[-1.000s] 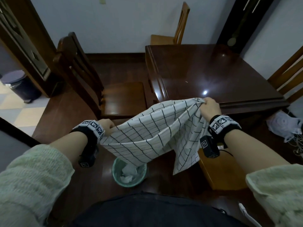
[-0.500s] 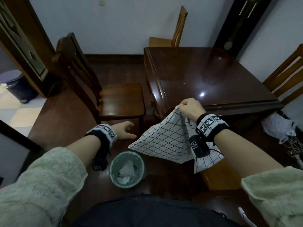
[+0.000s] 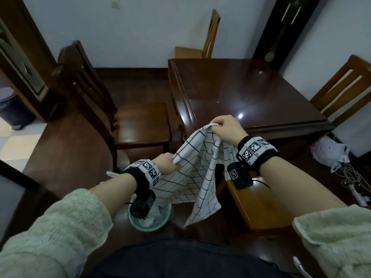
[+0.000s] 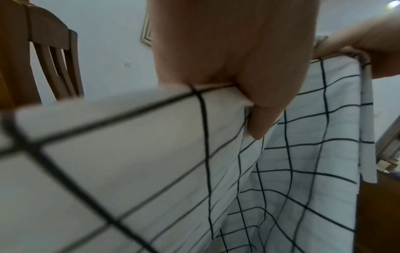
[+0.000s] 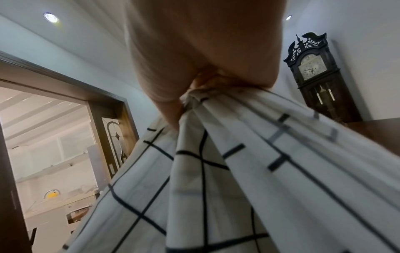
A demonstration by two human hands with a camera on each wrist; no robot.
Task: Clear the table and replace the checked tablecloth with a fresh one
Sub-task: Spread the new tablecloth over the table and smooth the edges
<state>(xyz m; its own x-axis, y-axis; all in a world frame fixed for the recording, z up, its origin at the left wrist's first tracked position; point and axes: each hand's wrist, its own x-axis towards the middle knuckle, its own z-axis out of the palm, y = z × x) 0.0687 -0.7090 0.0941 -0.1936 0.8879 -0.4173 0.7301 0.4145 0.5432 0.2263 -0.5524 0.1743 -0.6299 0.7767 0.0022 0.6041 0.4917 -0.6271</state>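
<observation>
The checked tablecloth point(image 3: 197, 173) is held off the bare tabletop point(image 3: 251, 91), just before its near edge. It has been re-gripped by the left hand point(image 3: 167, 164), open half a second ago; the right hand point(image 3: 224, 127) stays clenched on a bunched corner. Folding appears underway.

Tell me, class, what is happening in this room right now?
A person holds the checked tablecloth in the air in front of the dark wooden table. The right hand grips a bunched end up high; the left hand grips a folded edge lower down. The cloth hangs over a green wastebasket on the floor.
</observation>
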